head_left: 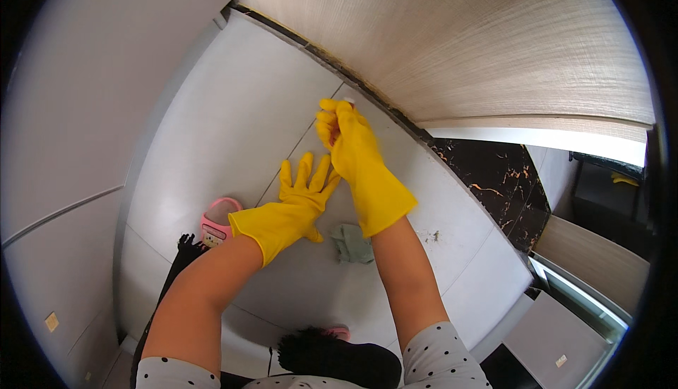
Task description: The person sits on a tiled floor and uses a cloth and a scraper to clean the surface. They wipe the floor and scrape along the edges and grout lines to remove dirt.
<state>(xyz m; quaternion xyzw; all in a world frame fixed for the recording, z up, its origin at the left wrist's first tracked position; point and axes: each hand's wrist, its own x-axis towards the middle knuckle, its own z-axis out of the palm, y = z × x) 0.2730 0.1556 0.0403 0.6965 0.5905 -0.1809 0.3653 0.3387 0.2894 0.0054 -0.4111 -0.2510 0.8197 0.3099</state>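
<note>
Both of my hands wear yellow rubber gloves. My left hand (304, 195) is open, its fingers spread flat on the pale floor tiles (233, 124), beside a dark tile joint. Just beyond it, my right hand (347, 131) is closed around a small object, mostly hidden by the glove. A reddish bit of this object shows below the fingers and a whitish end (349, 99) sticks out past them, close to the joint; I cannot make out its kind. Between my forearms a crumpled grey-green cloth (352, 243) lies on the floor.
A wood-grain panel (452, 43) rises at the far side, with a dark gap along its foot. Grey cabinet fronts (70, 106) stand at left. A pink slipper (217, 221) is left of my left arm. Black marbled tile (487, 184) lies beyond the doorway at right.
</note>
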